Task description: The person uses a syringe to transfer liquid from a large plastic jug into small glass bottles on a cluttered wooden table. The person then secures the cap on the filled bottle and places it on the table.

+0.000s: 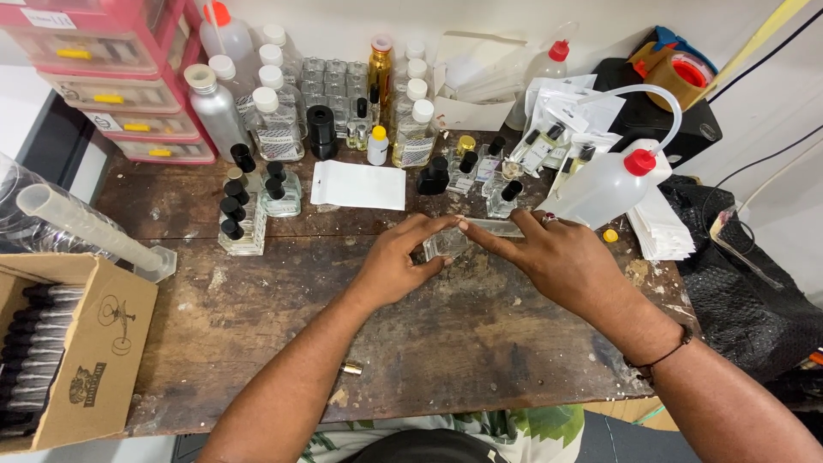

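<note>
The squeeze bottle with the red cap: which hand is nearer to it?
The right hand. It lies just below the squeeze bottle, close to its base. The left hand is farther away, across the small clear glass bottle both hands touch.

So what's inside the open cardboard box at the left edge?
The cardboard box holds a packed stack of slim vials with black caps, lying on their sides. The box wall and the frame edge hide how deep the stack goes.

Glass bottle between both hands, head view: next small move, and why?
Probably steady it upright with the left hand before anything else. The clear glass bottle sits on the worn wooden table, pinched between the fingertips of both hands, the right hand reaching in flat. Whether it has a cap is hidden.
</note>
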